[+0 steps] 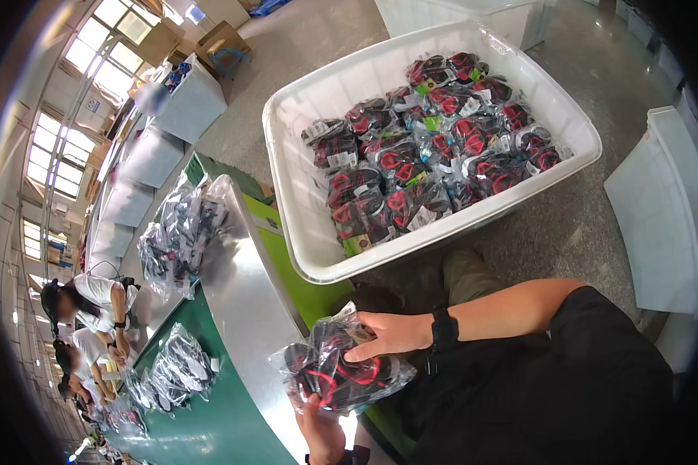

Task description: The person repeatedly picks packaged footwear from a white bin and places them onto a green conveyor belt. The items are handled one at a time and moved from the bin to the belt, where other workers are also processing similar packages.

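Note:
A clear plastic bag of dark shoes with red trim (333,380) is held between my two hands, over the edge of the metal worktop. My right hand (392,335) reaches in from the right and grips the bag's upper side, thumb pressed on the plastic. From below, my left hand (320,431) pinches the bag's lower edge, with its thumb on top and the other fingers partly hidden. Just beyond the bag stands a large white plastic bin (306,260), holding many similar bagged shoes (395,159) in black and red.
Bagged shoes (180,236) are heaped on the metal worktop (236,287); more bags (180,372) lie on a green conveyor belt (233,403). At the left, several people (93,302) work along the line. White bins (651,201) stand at right, others (186,101) at far left.

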Demonstrator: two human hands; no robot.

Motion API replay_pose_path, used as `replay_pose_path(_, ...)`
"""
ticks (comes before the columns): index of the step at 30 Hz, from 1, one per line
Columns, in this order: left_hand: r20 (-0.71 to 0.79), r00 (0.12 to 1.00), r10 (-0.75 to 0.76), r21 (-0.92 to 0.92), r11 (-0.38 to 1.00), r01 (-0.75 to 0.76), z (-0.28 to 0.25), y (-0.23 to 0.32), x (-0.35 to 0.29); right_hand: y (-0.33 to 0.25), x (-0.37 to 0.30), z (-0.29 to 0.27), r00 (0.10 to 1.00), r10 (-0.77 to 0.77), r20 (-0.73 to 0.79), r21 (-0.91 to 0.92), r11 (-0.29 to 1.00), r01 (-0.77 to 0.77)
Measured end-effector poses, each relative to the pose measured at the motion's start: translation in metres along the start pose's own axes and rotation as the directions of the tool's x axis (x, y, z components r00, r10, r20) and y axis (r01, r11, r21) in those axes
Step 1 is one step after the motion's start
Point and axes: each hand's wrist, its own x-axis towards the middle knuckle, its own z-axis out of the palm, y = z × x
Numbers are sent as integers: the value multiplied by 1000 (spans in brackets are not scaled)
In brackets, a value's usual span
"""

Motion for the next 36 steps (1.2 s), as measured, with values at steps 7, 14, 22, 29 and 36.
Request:
replay_pose_path(7,118,988,-99,364,930,50,-6,6,-5,-29,-6,-76,983,-116,-141,304,940,155)
replay_pose_path(14,23,1000,-3,500,866,-9,-46,0,-3,-141,16,-241,699,-370,-611,204,780,591)
replay_pose_path(22,-70,995,67,473,881,-26,-61,12,-15,-91,22,-281,811,-53,-582,98,986,134)
replay_pose_path(29,-199,970,141,476,879,-30,-82,37,-1,1,1,-227,840,-290,-459,-493,870,31)
replay_pose_path(36,-279,900,335,637,766,-87,-158,68,80,10,1,-200,685,-509,-521,-742,666,-70)
